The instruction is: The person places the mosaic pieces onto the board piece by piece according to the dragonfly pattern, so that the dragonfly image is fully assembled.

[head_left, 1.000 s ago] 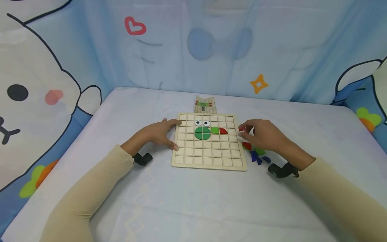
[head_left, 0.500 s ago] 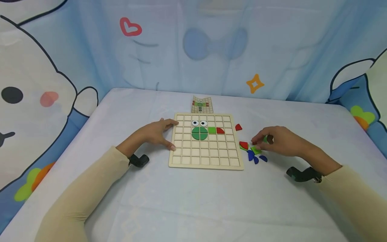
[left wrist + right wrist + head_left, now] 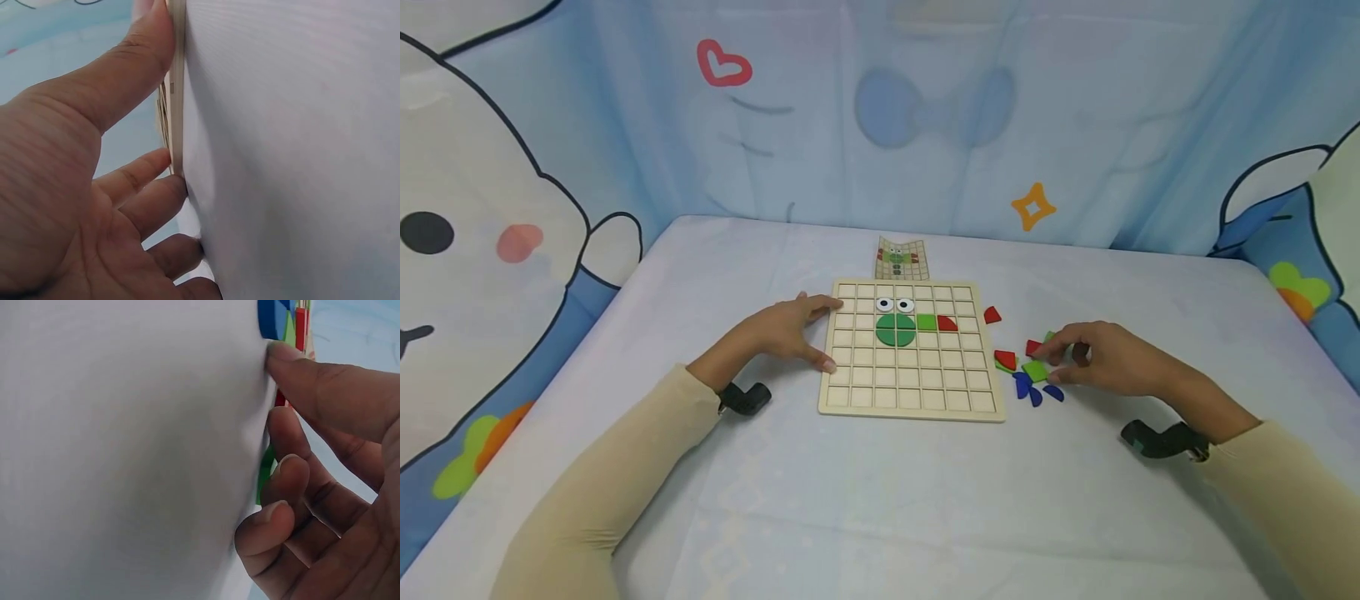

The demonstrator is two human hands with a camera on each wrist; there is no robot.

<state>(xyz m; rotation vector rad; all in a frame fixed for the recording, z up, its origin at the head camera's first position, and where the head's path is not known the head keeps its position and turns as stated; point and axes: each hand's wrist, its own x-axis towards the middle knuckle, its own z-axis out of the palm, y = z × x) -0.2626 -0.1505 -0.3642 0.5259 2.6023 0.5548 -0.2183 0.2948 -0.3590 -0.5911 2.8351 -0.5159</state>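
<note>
A wooden grid board (image 3: 917, 379) lies on the table. In its cells sit two eye pieces (image 3: 885, 305), a dark green circle (image 3: 896, 330) of quarter pieces, a light green square (image 3: 927, 322) and a red quarter-round (image 3: 947, 324). My left hand (image 3: 784, 329) touches the board's left edge with thumb and fingers spread. Right of the board, my right hand (image 3: 1101, 357) rests among loose pieces, fingertips by a light green square (image 3: 1035, 372) and a red piece (image 3: 1032, 347). In the right wrist view its thumb and fingers stand apart, and a green piece (image 3: 266, 475) is partly hidden behind them.
Several blue pieces (image 3: 1022, 385) and a red-over-green pair (image 3: 1005, 360) lie beside the board's right edge. A lone red quarter-round (image 3: 992, 315) lies farther back. Behind the board is a curled pattern card (image 3: 901, 260). A printed curtain (image 3: 940, 183) hangs behind the table.
My right hand has let go of a red quarter-round by the board's upper right, then moved right and toward me to the loose pieces. The left hand stays at the board's edge.
</note>
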